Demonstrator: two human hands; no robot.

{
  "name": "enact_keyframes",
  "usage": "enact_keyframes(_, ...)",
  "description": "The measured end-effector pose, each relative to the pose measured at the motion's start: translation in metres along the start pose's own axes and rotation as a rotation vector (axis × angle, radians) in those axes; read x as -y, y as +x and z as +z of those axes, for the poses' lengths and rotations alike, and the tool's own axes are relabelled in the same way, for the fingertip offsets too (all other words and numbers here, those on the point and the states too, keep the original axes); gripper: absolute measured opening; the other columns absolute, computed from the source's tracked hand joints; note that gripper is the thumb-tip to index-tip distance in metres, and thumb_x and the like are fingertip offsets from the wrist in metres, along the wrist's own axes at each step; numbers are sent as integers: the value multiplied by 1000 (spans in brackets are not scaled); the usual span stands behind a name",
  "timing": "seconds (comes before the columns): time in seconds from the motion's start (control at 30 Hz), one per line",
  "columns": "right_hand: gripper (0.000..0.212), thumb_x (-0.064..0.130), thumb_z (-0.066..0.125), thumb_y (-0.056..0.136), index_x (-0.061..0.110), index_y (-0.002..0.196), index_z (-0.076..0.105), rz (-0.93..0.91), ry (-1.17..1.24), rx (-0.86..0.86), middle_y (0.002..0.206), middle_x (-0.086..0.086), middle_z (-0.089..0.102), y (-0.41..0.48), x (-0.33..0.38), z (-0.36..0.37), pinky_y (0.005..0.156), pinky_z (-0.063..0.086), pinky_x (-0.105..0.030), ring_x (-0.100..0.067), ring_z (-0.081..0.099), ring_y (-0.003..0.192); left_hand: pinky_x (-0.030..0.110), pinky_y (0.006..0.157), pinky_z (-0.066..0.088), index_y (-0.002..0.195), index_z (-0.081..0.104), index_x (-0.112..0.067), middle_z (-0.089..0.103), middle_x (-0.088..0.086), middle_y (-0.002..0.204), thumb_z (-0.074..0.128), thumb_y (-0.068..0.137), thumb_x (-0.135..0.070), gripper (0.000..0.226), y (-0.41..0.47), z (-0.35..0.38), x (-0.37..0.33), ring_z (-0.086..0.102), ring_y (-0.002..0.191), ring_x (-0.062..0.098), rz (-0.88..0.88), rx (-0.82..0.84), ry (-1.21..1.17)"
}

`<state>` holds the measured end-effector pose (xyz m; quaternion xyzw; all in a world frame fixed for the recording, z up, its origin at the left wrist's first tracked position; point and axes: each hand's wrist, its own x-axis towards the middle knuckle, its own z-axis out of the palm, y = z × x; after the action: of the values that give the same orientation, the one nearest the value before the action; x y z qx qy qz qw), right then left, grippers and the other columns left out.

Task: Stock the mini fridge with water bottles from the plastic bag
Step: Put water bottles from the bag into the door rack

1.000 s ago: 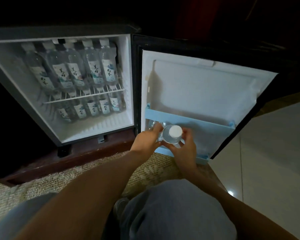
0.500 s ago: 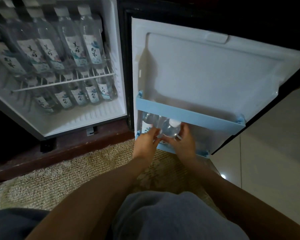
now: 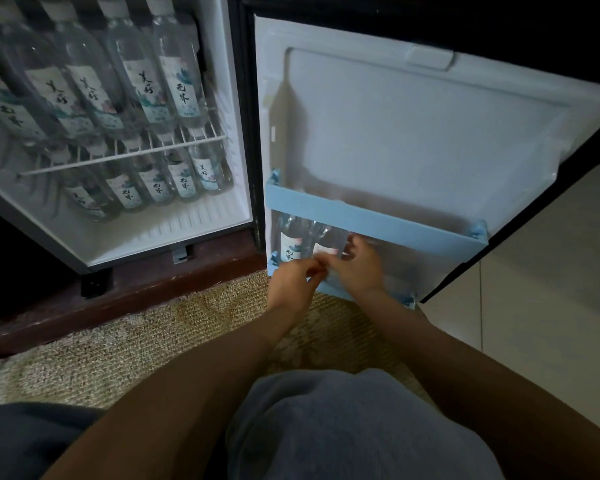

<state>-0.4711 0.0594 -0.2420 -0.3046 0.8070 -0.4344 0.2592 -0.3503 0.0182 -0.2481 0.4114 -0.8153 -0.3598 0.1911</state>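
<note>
The mini fridge (image 3: 243,109) stands open with its door (image 3: 413,133) swung to the right. Two water bottles stand in the door shelf behind the blue rail (image 3: 378,223): one at the left end (image 3: 289,242), and a second water bottle (image 3: 329,241) beside it. My right hand (image 3: 361,268) grips the lower right side of this second bottle. My left hand (image 3: 291,284) has curled fingers pinching it low on the left, and is a little blurred. Several more labelled bottles (image 3: 174,84) fill the fridge's wire shelf and floor. The plastic bag is out of view.
A woven rug (image 3: 153,327) lies in front of the fridge, with a dark wooden plinth (image 3: 136,289) under it. Pale floor tiles (image 3: 534,289) run to the right of the door. My knee in grey cloth (image 3: 343,427) fills the bottom centre.
The bottle, held above the blue rail with its cap towards me, has gone down into the door shelf beside the first one. Both hands followed it down, and the view has moved closer.
</note>
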Motion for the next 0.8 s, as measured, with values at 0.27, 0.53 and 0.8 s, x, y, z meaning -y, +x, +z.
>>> enact_keyframes(0.27, 74, 64, 62, 78, 11, 129, 54, 163, -368, 184, 122, -13, 62, 0, 20, -14, 87, 48, -38, -29, 60, 110, 22, 66, 46, 94, 74, -17, 73, -2, 91, 69, 85, -23, 11, 10, -38, 3, 60, 73, 7, -222, -117, -207)
enact_keyframes(0.53, 44, 35, 65, 88, 1, 115, 61, 215, -237, 383, 107, -13, 67, -39, 77, -28, 60, 43, -24, -18, 56, 85, 35, 69, 57, 74, 60, -25, 70, -7, 79, 70, 84, -21, 15, -3, -99, -23, 67, 73, 9, -233, -198, -294)
enact_keyframes(0.8, 29, 35, 63, 90, 14, 109, 65, 79, 96, 498, 100, -1, 71, -103, 168, -19, 87, 48, -28, -14, 64, 90, 38, 73, 54, 72, 61, -19, 69, 4, 74, 69, 85, -13, 16, -43, -180, -66, 67, 72, 24, -121, -265, -393)
